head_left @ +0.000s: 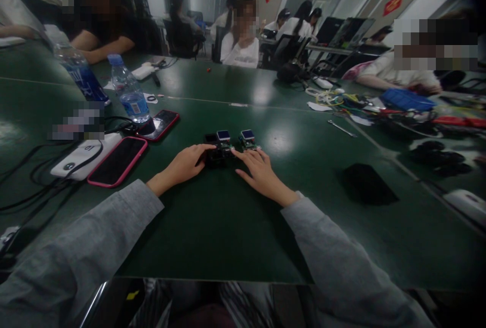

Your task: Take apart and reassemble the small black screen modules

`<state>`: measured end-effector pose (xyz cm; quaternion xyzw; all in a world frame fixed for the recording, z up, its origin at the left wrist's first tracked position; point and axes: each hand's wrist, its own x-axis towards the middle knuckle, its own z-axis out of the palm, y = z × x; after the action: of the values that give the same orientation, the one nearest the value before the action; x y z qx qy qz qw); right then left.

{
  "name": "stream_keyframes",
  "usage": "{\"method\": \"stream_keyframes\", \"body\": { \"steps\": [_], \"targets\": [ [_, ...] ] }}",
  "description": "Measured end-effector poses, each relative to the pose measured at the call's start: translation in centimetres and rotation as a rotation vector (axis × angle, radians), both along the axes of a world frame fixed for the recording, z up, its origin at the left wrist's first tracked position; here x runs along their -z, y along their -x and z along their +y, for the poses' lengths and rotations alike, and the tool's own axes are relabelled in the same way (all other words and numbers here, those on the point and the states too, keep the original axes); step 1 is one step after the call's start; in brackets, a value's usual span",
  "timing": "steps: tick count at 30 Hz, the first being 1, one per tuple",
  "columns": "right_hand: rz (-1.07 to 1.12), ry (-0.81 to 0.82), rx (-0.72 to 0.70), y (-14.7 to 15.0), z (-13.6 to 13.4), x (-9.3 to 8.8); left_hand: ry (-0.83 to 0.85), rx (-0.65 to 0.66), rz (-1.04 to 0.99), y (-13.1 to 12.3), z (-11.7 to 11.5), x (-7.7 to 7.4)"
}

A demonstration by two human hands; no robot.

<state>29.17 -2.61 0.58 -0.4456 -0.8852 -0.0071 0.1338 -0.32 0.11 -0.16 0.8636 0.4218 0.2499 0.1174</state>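
Two small circuit boards with little screens stand side by side on the green table, the left board (pixel 224 135) and the right board (pixel 247 135). A dark block (pixel 214 155) sits at and below the left board; its exact kind is hard to make out. My left hand (pixel 186 163) has its index finger on top of this block and its thumb at the near side, gripping its left edge. My right hand (pixel 260 168) is open, its fingers stretched out. The index fingertip reaches the left board's lower right corner, while other fingers cover the front of the right board.
Left are a pink-edged phone (pixel 117 162), a white power bank (pixel 85 158), another phone (pixel 161 124), a water bottle (pixel 131 92) and cables. Right lie a black pouch (pixel 368 183), a wrench (pixel 341 128), tangled wires and a blue tray (pixel 408 100). Several people sit around.
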Motion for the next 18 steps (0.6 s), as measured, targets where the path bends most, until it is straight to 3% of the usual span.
{"method": "stream_keyframes", "body": {
  "steps": [18],
  "targets": [
    [0.028, 0.017, 0.000, 0.04, 0.05, 0.07, 0.002, -0.007, 0.036, -0.02, 0.16, 0.12]
  ]
}}
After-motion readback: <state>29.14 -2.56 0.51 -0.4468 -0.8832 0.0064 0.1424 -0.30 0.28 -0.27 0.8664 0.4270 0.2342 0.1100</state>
